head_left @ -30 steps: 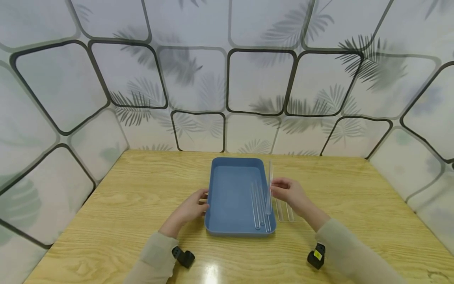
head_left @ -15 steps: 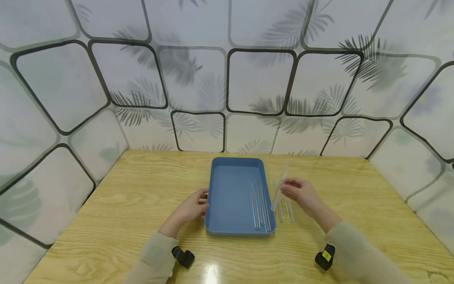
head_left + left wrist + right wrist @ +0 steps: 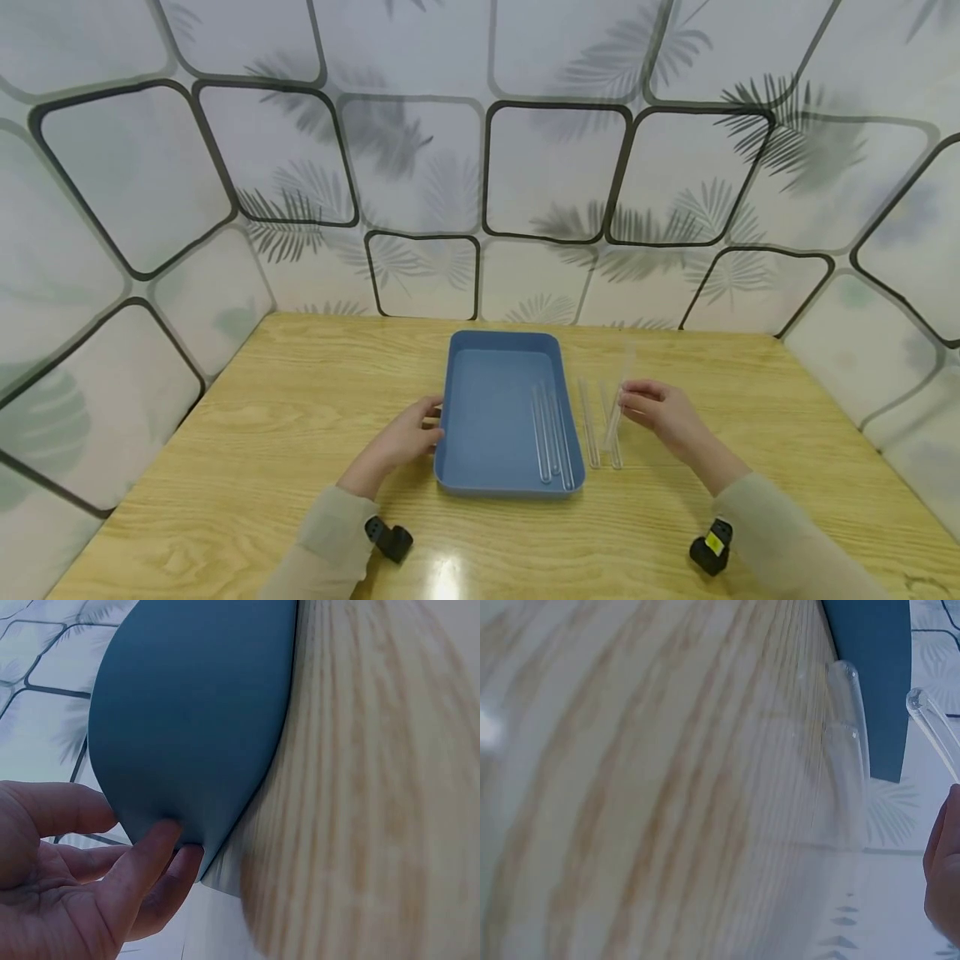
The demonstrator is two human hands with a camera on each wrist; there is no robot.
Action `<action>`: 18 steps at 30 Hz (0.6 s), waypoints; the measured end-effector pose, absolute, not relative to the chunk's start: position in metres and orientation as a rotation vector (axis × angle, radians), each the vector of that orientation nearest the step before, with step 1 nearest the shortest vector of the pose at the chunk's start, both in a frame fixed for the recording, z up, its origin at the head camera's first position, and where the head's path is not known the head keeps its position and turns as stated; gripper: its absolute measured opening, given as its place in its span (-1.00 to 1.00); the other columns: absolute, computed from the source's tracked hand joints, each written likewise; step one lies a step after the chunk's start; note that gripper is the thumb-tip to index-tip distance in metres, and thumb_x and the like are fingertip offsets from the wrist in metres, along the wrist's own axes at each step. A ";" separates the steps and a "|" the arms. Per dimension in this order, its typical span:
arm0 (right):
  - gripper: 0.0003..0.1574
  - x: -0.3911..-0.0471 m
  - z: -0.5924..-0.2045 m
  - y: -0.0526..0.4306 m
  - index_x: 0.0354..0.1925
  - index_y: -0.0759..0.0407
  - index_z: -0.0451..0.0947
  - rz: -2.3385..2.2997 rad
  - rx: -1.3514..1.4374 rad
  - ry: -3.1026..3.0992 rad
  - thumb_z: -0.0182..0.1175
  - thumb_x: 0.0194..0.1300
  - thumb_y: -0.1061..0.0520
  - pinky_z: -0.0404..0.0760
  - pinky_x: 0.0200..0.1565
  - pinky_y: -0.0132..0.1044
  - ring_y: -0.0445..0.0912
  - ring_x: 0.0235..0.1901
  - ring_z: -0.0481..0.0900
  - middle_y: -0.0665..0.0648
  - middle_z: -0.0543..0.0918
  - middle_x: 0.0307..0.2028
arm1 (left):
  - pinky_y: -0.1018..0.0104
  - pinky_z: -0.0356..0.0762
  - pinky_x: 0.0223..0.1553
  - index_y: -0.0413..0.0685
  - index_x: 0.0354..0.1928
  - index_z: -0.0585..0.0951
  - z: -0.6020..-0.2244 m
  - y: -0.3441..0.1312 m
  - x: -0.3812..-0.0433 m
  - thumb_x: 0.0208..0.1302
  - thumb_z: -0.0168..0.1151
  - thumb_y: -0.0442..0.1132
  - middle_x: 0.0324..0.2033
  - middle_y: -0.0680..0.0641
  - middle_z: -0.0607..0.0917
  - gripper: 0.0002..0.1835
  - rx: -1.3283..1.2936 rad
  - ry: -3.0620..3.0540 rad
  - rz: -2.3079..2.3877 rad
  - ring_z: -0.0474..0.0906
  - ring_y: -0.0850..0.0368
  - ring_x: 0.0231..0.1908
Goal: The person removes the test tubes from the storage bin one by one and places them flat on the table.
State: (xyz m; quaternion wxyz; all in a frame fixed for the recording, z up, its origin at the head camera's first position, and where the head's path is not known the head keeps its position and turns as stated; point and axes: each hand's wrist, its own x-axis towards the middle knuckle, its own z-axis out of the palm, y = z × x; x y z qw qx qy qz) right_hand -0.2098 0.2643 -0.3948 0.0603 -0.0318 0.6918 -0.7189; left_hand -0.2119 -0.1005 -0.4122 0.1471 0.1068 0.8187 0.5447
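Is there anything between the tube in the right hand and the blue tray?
Yes: on the table, one clear tube lies in between, and the tray has a raised side. Another tube looks overlapped by the held tube.

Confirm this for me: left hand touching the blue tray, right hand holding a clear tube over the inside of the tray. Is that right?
No: the clear tube in the right hand is outside the blue tray, beyond its right side, as the head view shows. The left hand does touch the tray.

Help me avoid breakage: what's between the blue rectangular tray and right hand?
The head view shows two clear slender tubes and part of the held tube.
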 end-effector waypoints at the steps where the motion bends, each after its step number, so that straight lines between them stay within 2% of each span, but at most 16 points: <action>1: -0.58 -0.209 -0.395 0.266 -0.01 0.51 0.27 -2.167 -0.094 2.102 0.08 0.21 0.28 0.50 -0.13 -0.37 -0.21 -0.27 0.53 0.05 0.50 -0.29 | 0.09 0.50 -0.21 -0.31 0.23 0.19 -0.412 -0.100 -0.212 0.21 -0.07 -0.48 0.06 -0.34 0.34 -0.49 0.308 2.356 1.568 0.35 -0.22 0.01; 14: -0.47 -0.212 -0.396 0.287 0.02 0.66 0.17 -1.977 -0.032 2.229 0.04 0.24 0.26 0.51 -0.14 -0.36 -0.24 -0.29 0.53 0.10 0.49 -0.26 | 0.09 0.51 -0.21 -0.31 0.23 0.20 -0.413 -0.101 -0.212 0.21 -0.06 -0.48 0.06 -0.34 0.35 -0.50 0.317 2.365 1.553 0.35 -0.21 0.01; 18: -0.51 -0.215 -0.396 0.290 -0.02 0.67 0.21 -1.893 -0.004 2.288 0.04 0.24 0.26 0.53 -0.18 -0.36 -0.25 -0.32 0.53 0.06 0.52 -0.32 | 0.08 0.51 -0.21 -0.32 0.22 0.20 -0.413 -0.101 -0.212 0.21 -0.07 -0.48 0.05 -0.35 0.35 -0.50 0.316 2.361 1.561 0.35 -0.22 0.01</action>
